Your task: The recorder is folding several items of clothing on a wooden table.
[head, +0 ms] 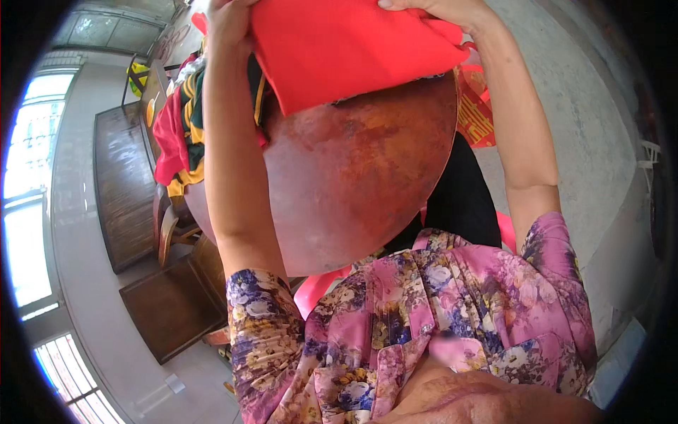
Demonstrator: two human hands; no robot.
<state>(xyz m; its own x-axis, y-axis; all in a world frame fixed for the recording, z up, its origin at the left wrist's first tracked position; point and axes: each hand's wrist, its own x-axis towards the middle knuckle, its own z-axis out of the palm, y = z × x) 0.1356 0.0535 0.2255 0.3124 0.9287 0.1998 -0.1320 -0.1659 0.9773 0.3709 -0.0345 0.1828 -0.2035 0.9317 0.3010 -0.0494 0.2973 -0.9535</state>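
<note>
Both my arms reach out over a round, reddish-brown tabletop [349, 180]. A piece of bright red fabric [349, 47] is spread between my hands, its lower edge frayed and lying over the far part of the tabletop. My left hand [230, 18] grips the fabric at its left edge, near the top of the picture, with the fingertips partly cut off. At the upper right my right hand [439, 8] holds the other side, a thumb lying on the cloth. Left of my left forearm, striped and red garments [183, 132] hang in a pile over the table's edge.
Dark wooden tables or benches [169, 307] and wooden chair parts [167, 236] stand at the left, near a pale wall with windows. A red bag with gold print [475, 114] is beyond the table's right edge. Concrete floor [577, 132] shows at the right.
</note>
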